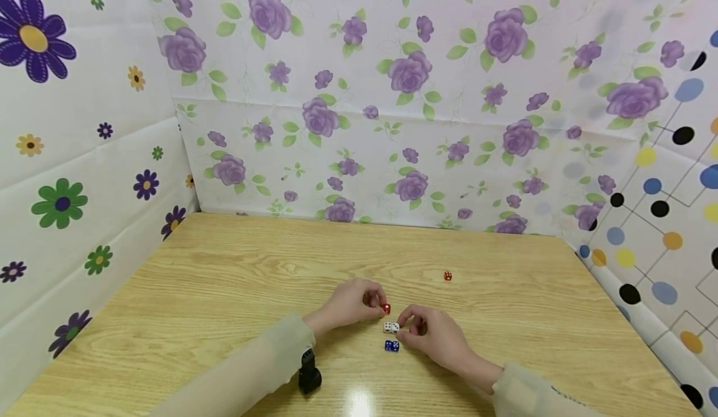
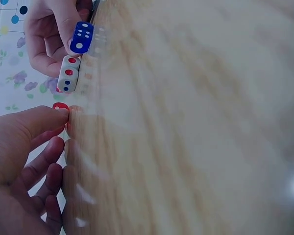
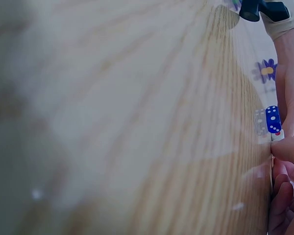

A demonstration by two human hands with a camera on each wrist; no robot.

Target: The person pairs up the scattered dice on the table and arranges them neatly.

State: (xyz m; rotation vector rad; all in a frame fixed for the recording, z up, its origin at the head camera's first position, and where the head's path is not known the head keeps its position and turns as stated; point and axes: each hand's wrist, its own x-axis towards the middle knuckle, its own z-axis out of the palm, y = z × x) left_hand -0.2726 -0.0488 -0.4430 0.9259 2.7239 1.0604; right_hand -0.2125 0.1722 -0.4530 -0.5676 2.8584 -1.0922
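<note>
My left hand (image 1: 352, 303) pinches a red die (image 1: 386, 308) between thumb and index finger, low over the wooden table. In the left wrist view its thumb covers part of that red die (image 2: 60, 105). Just nearer to me, two white dice (image 1: 391, 327) lie side by side. The right hand (image 1: 439, 336) pinches the right-hand white die with thumb and index finger; in the right wrist view the thumb hides most of it. Two blue dice (image 1: 392, 346) sit next to each other in front of the white pair, beside the right thumb.
Another red die (image 1: 447, 276) lies farther back on the table (image 1: 252, 267), to the right. A black wrist device (image 1: 309, 373) is strapped at the left sleeve. Patterned cloths (image 1: 359, 124) hang at the back and both sides.
</note>
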